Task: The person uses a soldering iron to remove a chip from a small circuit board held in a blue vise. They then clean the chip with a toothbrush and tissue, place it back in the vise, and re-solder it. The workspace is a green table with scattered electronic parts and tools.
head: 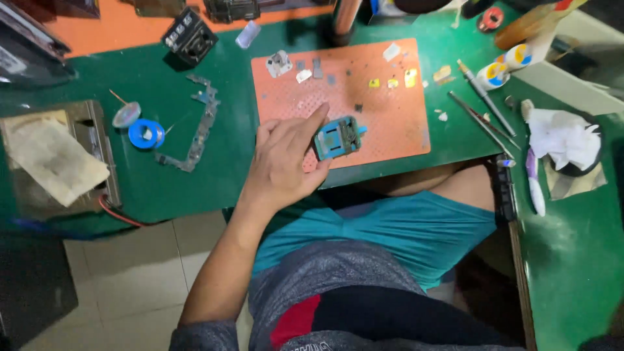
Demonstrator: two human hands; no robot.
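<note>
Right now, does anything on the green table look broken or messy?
Yes. A grey metal frame lies bare and crooked left of the orange perforated mat, and small loose parts dot that mat. The left hand holds a small blue holder.

This looks like a small electronics repair bench. A green work mat point(195, 188) covers the table, with an orange perforated repair pad point(390, 117) strewn with tiny parts, tweezers point(484, 123), a blue spool point(146, 134) of what may be solder wick, and a stripped phone frame point(198, 127).
</note>
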